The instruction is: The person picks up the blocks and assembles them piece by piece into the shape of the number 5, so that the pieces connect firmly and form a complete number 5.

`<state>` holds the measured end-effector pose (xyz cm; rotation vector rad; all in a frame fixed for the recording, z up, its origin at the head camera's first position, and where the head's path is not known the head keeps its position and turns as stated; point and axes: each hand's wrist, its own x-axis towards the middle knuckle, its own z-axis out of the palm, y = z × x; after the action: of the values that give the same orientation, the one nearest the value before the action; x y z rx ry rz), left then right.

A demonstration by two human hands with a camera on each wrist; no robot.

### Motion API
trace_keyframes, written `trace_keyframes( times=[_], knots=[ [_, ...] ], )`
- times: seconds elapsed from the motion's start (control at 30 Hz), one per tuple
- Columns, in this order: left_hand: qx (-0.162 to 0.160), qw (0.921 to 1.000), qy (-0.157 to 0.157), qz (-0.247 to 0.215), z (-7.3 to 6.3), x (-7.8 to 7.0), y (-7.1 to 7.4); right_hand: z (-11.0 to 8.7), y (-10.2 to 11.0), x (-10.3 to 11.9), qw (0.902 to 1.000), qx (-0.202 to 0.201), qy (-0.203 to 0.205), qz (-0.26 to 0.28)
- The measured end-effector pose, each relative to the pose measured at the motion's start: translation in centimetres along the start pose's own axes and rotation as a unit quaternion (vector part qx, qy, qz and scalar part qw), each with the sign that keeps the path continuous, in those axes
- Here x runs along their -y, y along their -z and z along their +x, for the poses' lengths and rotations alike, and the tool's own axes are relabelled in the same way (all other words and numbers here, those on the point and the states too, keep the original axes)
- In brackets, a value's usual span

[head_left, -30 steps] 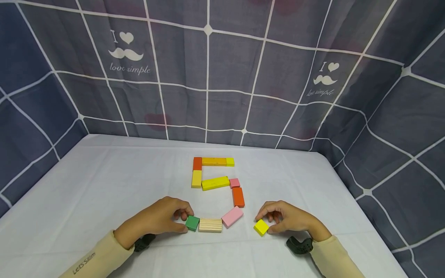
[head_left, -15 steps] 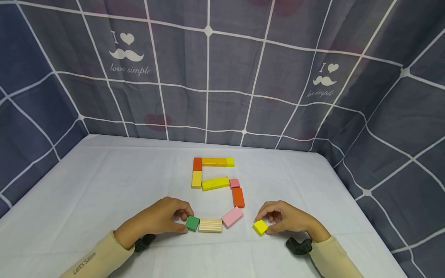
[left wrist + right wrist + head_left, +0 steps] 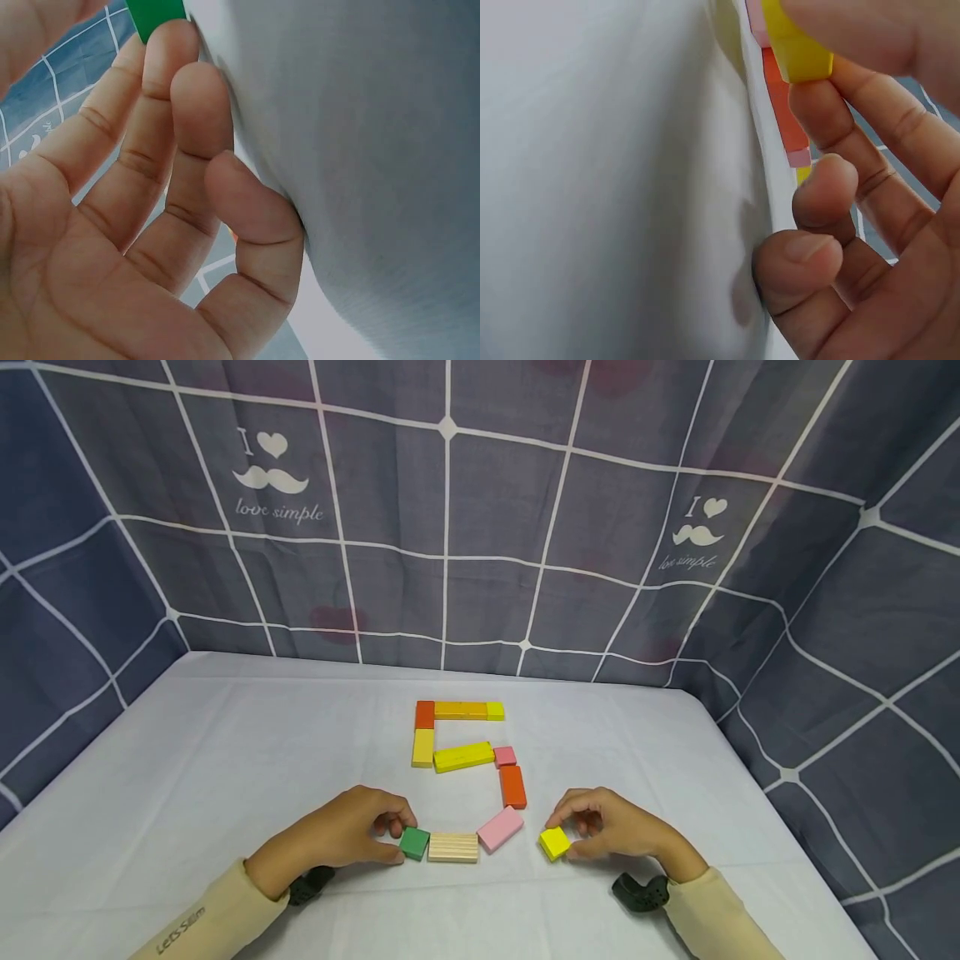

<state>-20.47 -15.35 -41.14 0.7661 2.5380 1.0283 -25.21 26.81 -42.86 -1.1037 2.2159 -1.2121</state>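
My left hand (image 3: 352, 827) pinches a small green block (image 3: 414, 843) at the left end of the front row; its green edge (image 3: 156, 16) shows at the fingertips in the left wrist view. Right beside it lies a ridged natural-wood block (image 3: 453, 848), then a slanted pink block (image 3: 501, 830). Off to the right, my right hand (image 3: 618, 827) holds a yellow block (image 3: 555, 843) between thumb and fingers, with a gap to the pink one. In the right wrist view the yellow block (image 3: 806, 52) sits under the thumb.
Behind, more blocks continue the winding line: an orange-red block (image 3: 513, 787), a small pink block (image 3: 505, 757), a long yellow block (image 3: 463, 757), an upright yellow one (image 3: 423, 748), a red block (image 3: 424, 714) and an orange bar (image 3: 461, 711). A grid-patterned curtain (image 3: 495, 510) borders the white table (image 3: 285, 718).
My right hand has shifted slightly left with the yellow block, closer to the pink block. My left hand and the green block stay in place.
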Motion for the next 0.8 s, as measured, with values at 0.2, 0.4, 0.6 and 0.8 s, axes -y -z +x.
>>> trace_keyframes(
  times=[0.2,0.4,0.6,0.8],
  knots=[
    [0.0,1.0,-0.002,0.0,0.1,0.1,0.0,0.7,-0.2,0.4,0.9999,-0.011,-0.005,-0.003],
    [0.0,1.0,-0.003,0.001,0.0,0.2,-0.1,2.0,-0.5,0.9,0.9996,-0.023,-0.004,-0.014],
    [0.0,1.0,-0.002,0.0,0.0,0.2,0.0,3.6,-0.8,1.8,0.9985,-0.044,0.0,-0.033],
    [0.0,1.0,-0.006,0.001,0.0,0.1,0.0,4.9,-1.0,2.8,0.9966,-0.069,-0.006,-0.045]
  ],
)
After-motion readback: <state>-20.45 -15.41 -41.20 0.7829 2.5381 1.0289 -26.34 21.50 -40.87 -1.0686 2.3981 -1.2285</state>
